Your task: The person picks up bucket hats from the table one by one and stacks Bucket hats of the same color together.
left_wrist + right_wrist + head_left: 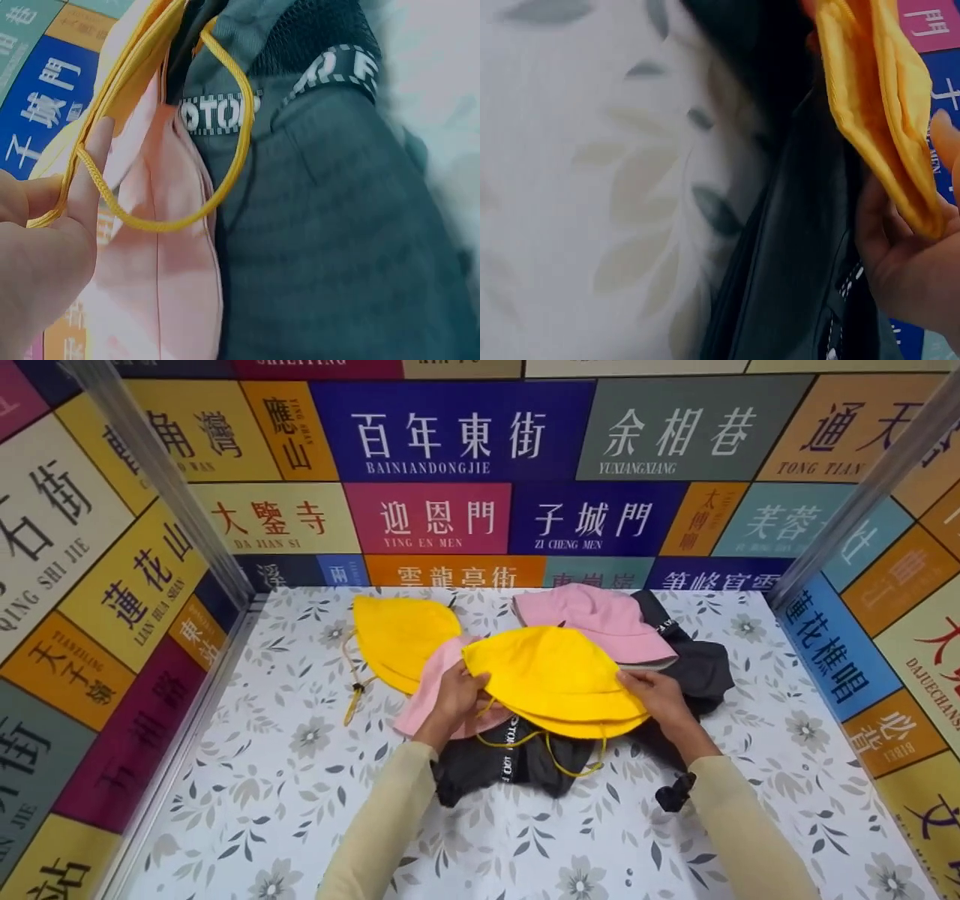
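Observation:
A yellow bucket hat (pixel 555 675) is held up by its brim between both hands, its yellow cord hanging below. My left hand (pixel 459 699) pinches the left end of the brim; in the left wrist view the thumb and fingers (pixel 94 161) grip the yellow edge beside the looped cord (pixel 244 142). At the other end, my right hand (pixel 660 697) pinches the brim, and the right wrist view shows the folded yellow fabric (pixel 877 112) between thumb and fingers. Beneath the hat lie a pink hat (pixel 427 697) and a black item with white lettering (pixel 555 754).
Another yellow hat (pixel 405 637) with a cord lies at the back left. A second pink hat (pixel 592 619) rests on dark fabric (pixel 701 675) at the back right. Panels with printed signs (pixel 450 427) enclose the flower-patterned table (pixel 285 780) at the back and sides.

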Motion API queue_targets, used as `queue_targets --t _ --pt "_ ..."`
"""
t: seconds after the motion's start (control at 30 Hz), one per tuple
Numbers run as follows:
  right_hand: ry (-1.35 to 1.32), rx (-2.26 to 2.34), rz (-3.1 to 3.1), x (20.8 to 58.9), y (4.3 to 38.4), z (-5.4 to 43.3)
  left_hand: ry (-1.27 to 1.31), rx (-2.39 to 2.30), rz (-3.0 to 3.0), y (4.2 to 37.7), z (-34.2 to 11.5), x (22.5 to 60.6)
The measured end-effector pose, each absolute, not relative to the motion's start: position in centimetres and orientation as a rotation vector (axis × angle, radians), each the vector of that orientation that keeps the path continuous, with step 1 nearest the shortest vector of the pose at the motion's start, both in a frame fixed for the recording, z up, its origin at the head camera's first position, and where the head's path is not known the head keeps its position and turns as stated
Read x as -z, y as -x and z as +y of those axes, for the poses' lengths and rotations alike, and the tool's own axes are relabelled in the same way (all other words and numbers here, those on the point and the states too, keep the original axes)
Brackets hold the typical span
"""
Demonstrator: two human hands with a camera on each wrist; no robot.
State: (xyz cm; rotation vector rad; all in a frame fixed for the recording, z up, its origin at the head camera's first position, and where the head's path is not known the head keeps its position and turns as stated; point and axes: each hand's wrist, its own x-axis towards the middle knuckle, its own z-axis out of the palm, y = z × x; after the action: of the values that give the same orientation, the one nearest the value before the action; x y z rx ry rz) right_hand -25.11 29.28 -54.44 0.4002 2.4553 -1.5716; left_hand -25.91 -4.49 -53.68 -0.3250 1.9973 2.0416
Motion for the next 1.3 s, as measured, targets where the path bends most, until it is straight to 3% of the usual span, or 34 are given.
queue_targets --t 0.2,0.57,1.3 --pt "-0.218 1.771 2.133 54.0 25.4 28.4 0.363 -2.016 2.07 25.1 -6.1 53.9" --pt "0.035 1.696 2.309 51.5 24.9 27.5 0.359 -2.043 2.08 23.4 -7.5 54.1" --pt "0.115 1.605 2.335 51.0 20.9 28.6 0.257 -2.146 1.702 19.2 -9.1 54.4"
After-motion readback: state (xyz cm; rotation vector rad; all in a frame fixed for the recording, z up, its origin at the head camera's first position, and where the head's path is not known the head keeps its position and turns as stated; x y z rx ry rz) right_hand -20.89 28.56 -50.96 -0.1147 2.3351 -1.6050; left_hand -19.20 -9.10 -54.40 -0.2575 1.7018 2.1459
